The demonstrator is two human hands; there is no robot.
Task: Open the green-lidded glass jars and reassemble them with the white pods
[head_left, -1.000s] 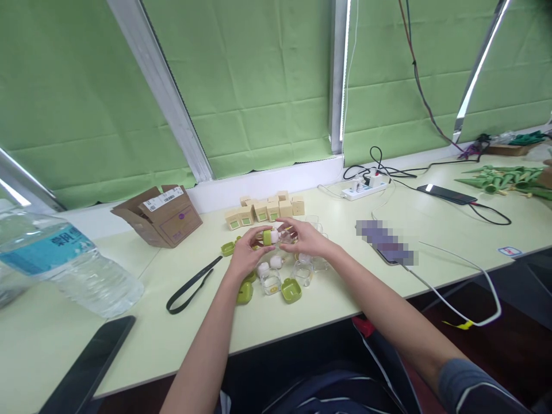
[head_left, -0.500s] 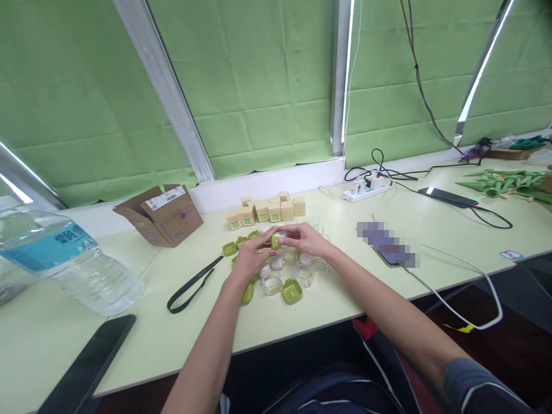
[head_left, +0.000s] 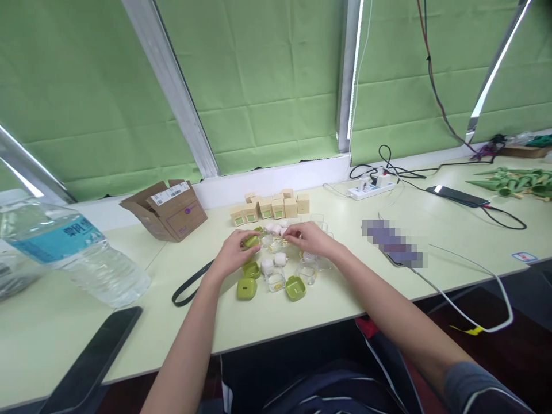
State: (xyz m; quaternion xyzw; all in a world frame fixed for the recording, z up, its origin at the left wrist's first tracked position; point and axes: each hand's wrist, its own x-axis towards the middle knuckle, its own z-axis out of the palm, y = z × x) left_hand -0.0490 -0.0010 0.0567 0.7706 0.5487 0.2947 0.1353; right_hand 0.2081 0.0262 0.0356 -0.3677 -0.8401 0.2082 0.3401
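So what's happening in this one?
A person works bare-handed over small parts on a pale table. The left hand is at the green pieces; whether it grips one is hard to tell. The right hand has its fingertips bunched close to the white pieces, its hold unclear too. The hands are apart. Clear containers sit nearer the person, and small boxes are grouped behind the parts.

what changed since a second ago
The left hand and right hand have parted; the green-and-clear item is no longer held between them. The left hand moved left, among green pieces; its grip is unclear. The cardboard box and water bottle stayed put.
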